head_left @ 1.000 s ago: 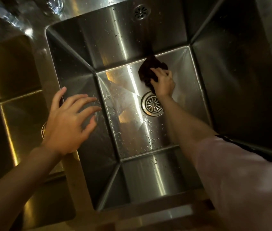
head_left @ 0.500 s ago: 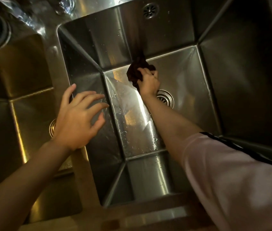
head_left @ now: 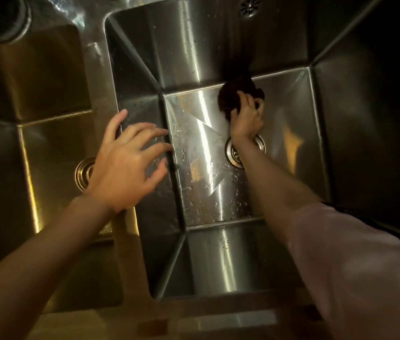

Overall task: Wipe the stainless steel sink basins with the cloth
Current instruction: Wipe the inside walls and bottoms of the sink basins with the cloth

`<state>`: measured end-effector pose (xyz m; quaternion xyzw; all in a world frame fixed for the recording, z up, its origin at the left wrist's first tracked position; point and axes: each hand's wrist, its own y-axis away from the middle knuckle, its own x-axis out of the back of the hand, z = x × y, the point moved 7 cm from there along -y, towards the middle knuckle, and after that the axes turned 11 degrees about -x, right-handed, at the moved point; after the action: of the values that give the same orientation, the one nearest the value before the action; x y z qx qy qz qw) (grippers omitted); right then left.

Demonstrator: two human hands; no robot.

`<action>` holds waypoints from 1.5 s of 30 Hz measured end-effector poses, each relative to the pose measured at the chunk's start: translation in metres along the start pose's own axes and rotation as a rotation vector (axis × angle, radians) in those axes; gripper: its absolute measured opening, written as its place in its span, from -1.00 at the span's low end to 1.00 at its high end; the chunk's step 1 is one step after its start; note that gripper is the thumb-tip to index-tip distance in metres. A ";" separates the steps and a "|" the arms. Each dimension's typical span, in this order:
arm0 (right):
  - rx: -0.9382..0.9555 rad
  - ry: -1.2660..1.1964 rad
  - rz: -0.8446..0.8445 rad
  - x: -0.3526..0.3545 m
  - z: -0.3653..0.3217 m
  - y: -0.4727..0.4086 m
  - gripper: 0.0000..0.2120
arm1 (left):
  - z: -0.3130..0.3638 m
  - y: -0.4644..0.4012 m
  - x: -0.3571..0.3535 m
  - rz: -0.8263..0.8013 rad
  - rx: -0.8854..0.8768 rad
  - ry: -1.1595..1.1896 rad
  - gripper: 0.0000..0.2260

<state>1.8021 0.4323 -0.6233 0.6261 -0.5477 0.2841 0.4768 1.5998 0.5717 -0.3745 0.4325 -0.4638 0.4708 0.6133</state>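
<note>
dim kitchen, steel double sink set in a counter, seen from above. right hand has its grip clenched round a dark bunched cloth, fingers curled over it, pressing it on the floor of the right basin at the far edge, right where floor meets back wall. wrist and forearm pass over the drain strainer, partly hiding it. left hand has its grip released, fingers spread, holding nothing, hovering by the divider between basins; contact with the rim can't be told. water droplets cover the basin floor left of and in front of the drain. overflow holes high on the back wall. left basin shows its own drain, looks untouched by the cloth now.

step in hand, as judged: wiping the right basin floor, far edge. next move likely calls for dragging the cloth toward the wet near-left area with steady downward pressure, then walls, then the left basin.
</note>
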 end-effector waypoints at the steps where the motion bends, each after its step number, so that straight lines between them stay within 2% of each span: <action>1: 0.033 0.009 -0.019 -0.006 -0.009 0.005 -0.53 | 0.000 0.000 0.000 0.003 -0.003 -0.001 -0.69; 9: 0.252 0.078 -0.144 -0.058 -0.061 0.061 -0.46 | 0.000 0.000 0.002 0.019 -0.005 -0.017 -0.71; 18: 0.265 0.138 -0.115 -0.060 -0.069 0.060 -0.54 | -0.001 0.000 0.002 0.021 0.004 -0.003 -0.72; 23: 0.541 0.259 -0.274 -0.066 -0.075 0.084 -0.57 | -0.002 0.000 0.002 0.024 0.011 0.002 -0.72; 26: 0.670 0.246 -0.300 -0.065 -0.063 0.097 -0.59 | -0.002 0.000 0.003 0.018 0.006 -0.004 -0.72; 29: 0.654 0.171 -0.244 -0.055 -0.046 0.088 -0.62 | -0.002 -0.001 0.003 0.014 0.003 0.000 -0.71; 34: 0.374 -0.002 -0.155 -0.044 -0.041 0.056 -0.69 | -0.002 0.001 0.003 0.026 0.006 0.002 -0.72; 37: 0.279 -0.055 -0.180 -0.047 -0.055 0.049 -0.73 | -0.002 -0.001 0.004 0.032 0.008 0.010 -0.71; 42: 0.448 -0.043 -0.359 -0.066 -0.080 0.068 -0.72 | -0.001 0.000 0.003 0.035 0.011 -0.012 -0.71; 45: 0.581 -0.081 -0.381 -0.062 -0.073 0.086 -0.75 | -0.001 -0.001 0.004 0.040 0.016 -0.015 -0.71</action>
<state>1.7172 0.5289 -0.6249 0.8375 -0.3357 0.3089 0.3008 1.6014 0.5733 -0.3705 0.4316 -0.4730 0.4834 0.5969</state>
